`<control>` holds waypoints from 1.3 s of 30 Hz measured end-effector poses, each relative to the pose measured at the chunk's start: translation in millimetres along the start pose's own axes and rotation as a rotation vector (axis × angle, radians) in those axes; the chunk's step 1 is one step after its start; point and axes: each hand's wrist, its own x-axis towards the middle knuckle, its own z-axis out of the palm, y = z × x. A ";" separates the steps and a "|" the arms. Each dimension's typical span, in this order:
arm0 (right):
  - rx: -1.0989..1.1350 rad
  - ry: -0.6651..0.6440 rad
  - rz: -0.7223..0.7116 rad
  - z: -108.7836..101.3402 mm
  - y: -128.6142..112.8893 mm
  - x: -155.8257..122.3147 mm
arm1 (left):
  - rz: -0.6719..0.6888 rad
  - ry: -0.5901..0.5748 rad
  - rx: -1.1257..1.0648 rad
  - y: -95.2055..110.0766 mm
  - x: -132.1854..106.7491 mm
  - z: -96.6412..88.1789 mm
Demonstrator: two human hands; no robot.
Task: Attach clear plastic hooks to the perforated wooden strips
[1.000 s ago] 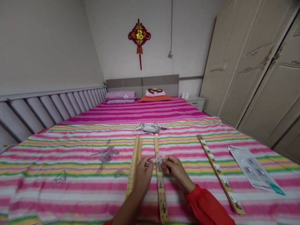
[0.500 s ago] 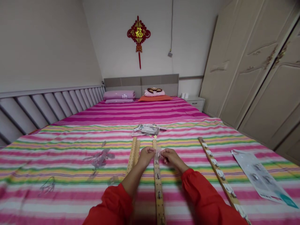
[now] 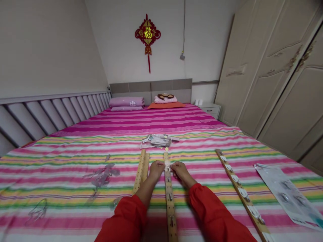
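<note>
A small pale adhesive hook (image 3: 167, 165) lies over the upper part of the middle perforated wooden strip (image 3: 171, 212). My left hand (image 3: 156, 169) pinches the left edge of this hook, and my right hand (image 3: 180, 170) has its fingertips closed at the right edge. Below them, several metal hooks on clear backings sit in a row along the same strip. To the left of my hands, two more perforated strips (image 3: 139, 172) lie side by side, partly covered by my left arm. A wooden strip with white-backed hooks (image 3: 237, 188) slants away on the right.
Clear plastic scraps (image 3: 102, 176) and a thin, wiry clear item (image 3: 37, 211) lie on the left of the striped sheet (image 3: 70, 201). Beyond the strips are plastic packets (image 3: 157, 139). A hook package (image 3: 287, 193) lies at far right.
Both hands have moved slightly, and the hook between them now appears flatter over the strip. The view has shifted a little; the surrounding things stay where they lay.
</note>
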 end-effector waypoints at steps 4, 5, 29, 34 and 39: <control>-0.021 0.041 -0.020 1.1 4.3 3.1 | -0.002 0.033 0.026 -8.0 5.7 4.6; -0.030 0.051 -0.025 1.2 5.3 4.0 | 0.000 0.042 0.032 -9.5 6.9 5.5; -0.147 0.155 -0.068 2.7 21.8 17.7 | -0.073 0.157 0.092 -20.9 12.5 14.6; -0.116 0.139 -0.060 3.4 23.4 15.9 | -0.066 0.138 0.105 -18.6 11.6 13.9; -0.045 0.111 -0.048 3.1 18.9 4.1 | -0.044 0.042 0.099 -16.9 3.6 8.1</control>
